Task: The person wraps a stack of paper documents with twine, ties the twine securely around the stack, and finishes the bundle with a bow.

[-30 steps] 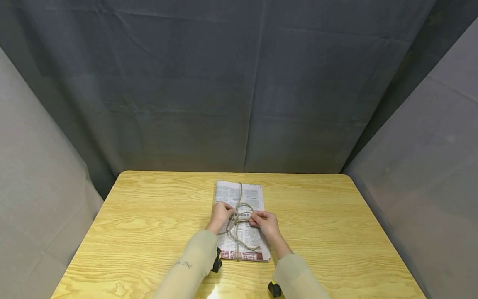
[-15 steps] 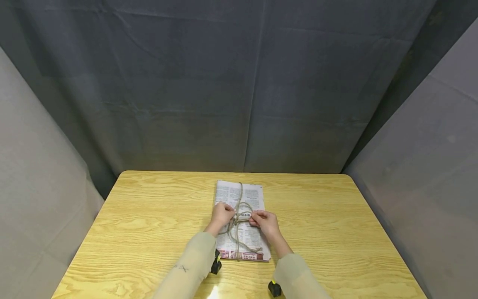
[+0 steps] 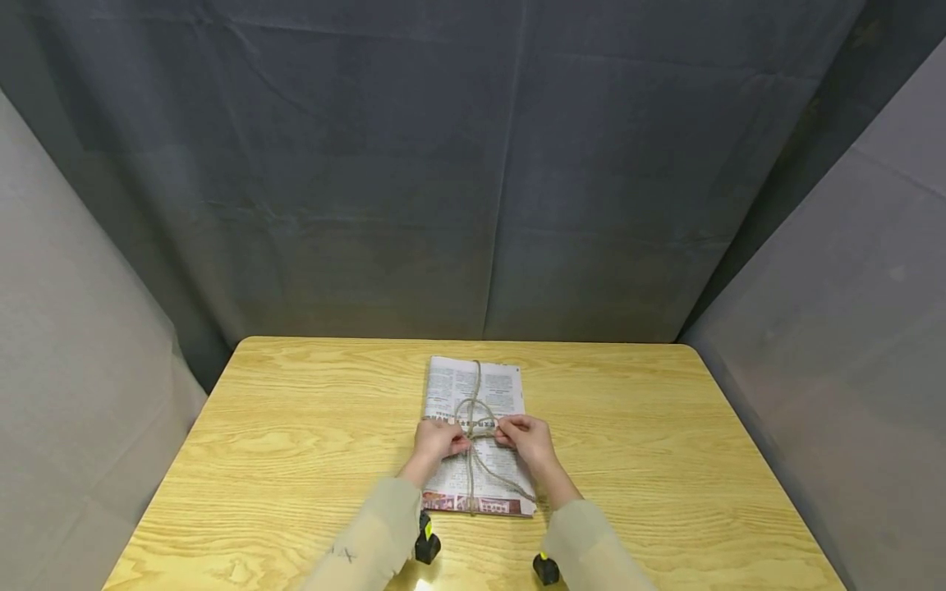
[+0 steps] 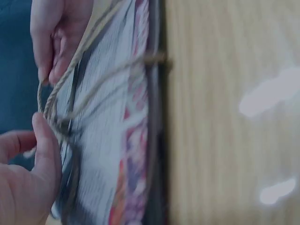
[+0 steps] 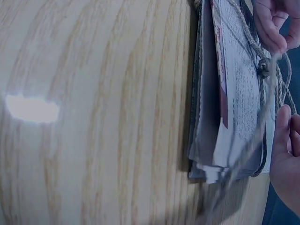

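A stack of folded newspapers (image 3: 506,381) lies on the table, wrapped lengthwise and crosswise with twine (image 3: 470,483). My left hand (image 3: 436,443) is over the stack's left half, thumb and fingertips pinching the twine just beside the crossing. Over the right edge, my right hand (image 3: 528,442) pinches a twine loop between thumb and index finger. A small knot (image 5: 264,68) shows at the crossing in the right wrist view. From there a loose strand runs to the stack's lower right corner, blurred in that view.
The wooden table (image 3: 628,443) extends on both sides of the stack. A dark grey curtain (image 3: 369,205) hangs behind it, with pale panels (image 3: 66,328) at the sides. Black wrist devices (image 3: 427,548) sit under the sleeves.
My left hand has moved down toward me, from above the crossing to beside it. The loose twine end has swung right to the stack's edge. My right hand has stayed nearly still.
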Action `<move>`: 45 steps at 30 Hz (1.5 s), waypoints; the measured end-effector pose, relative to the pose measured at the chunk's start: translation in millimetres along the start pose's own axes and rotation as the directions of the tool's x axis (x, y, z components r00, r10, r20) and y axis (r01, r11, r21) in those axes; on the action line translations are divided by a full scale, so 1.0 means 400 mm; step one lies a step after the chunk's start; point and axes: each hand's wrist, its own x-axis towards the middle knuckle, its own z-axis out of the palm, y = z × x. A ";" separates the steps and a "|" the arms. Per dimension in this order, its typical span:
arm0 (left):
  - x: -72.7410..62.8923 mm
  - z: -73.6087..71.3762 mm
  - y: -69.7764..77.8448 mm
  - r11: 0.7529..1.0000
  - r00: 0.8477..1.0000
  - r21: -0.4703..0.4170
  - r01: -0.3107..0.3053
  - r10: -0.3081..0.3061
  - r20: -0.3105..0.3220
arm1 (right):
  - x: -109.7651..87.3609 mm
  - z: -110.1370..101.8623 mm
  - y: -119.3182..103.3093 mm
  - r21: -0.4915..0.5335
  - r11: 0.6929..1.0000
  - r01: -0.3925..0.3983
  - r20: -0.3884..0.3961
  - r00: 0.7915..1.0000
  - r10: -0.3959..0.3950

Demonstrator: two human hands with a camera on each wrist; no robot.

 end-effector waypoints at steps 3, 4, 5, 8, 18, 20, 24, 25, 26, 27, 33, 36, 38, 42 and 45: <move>-0.020 0.017 -0.010 0.998 1.000 -0.063 0.004 -0.005 -0.015 | 0.000 -0.002 -0.002 -0.013 1.000 0.004 0.006 1.000 -0.004; -0.026 0.022 -0.013 0.997 1.000 -0.078 0.006 -0.008 -0.024 | 0.000 -0.002 -0.003 -0.014 1.000 0.006 0.006 1.000 -0.006; -0.032 0.027 -0.016 0.996 0.999 -0.086 0.010 -0.013 -0.031 | 0.000 -0.002 -0.004 -0.015 1.000 0.009 0.005 1.000 -0.009; -0.043 0.041 -0.030 0.995 0.998 -0.101 0.006 -0.013 -0.062 | 0.001 -0.002 -0.006 -0.005 1.000 0.001 -0.003 1.000 -0.001; -0.044 0.044 -0.064 0.999 0.995 -0.040 -0.017 0.013 -0.096 | 0.004 -0.006 -0.003 -0.003 1.000 -0.005 -0.005 1.000 0.005; -0.041 0.038 -0.059 0.999 0.995 0.018 -0.038 0.040 -0.096 | 0.005 -0.007 0.000 -0.009 1.000 0.002 -0.003 1.000 -0.002; -0.023 0.024 -0.038 0.959 0.974 0.250 -0.135 0.175 -0.142 | 0.004 -0.005 0.001 -0.018 1.000 0.002 -0.005 1.000 -0.002; -0.016 0.021 -0.032 0.938 0.964 0.305 -0.165 0.219 -0.151 | 0.004 -0.005 0.001 -0.020 1.000 0.001 -0.006 1.000 -0.001; -0.008 0.017 -0.025 0.916 0.954 0.355 -0.189 0.257 -0.156 | 0.003 -0.005 0.001 -0.023 1.000 0.005 -0.006 1.000 -0.005; 0.000 0.014 -0.020 0.889 0.941 0.402 -0.218 0.301 -0.155 | 0.003 -0.004 0.001 -0.019 1.000 -0.001 -0.007 1.000 0.000; 0.031 -0.001 0.012 0.821 0.926 0.484 -0.301 0.374 -0.058 | 0.001 -0.004 0.005 -0.001 1.000 -0.009 -0.009 1.000 0.009; 0.036 -0.003 0.023 0.806 0.935 0.512 -0.297 0.355 -0.017 | -0.001 -0.005 0.007 -0.017 1.000 -0.004 -0.006 1.000 0.004; 0.040 -0.004 0.025 0.793 0.938 0.534 -0.294 0.348 0.001 | -0.005 -0.006 0.006 -0.020 1.000 -0.005 -0.002 1.000 0.005; 0.042 -0.005 0.023 0.794 0.945 0.536 -0.288 0.326 0.026 | -0.015 -0.011 0.002 -0.009 0.998 0.057 0.040 0.998 -0.056; 0.039 -0.005 0.019 0.842 0.961 0.477 -0.253 0.277 0.020 | -0.020 -0.013 -0.001 0.007 0.997 0.083 0.056 0.995 -0.083</move>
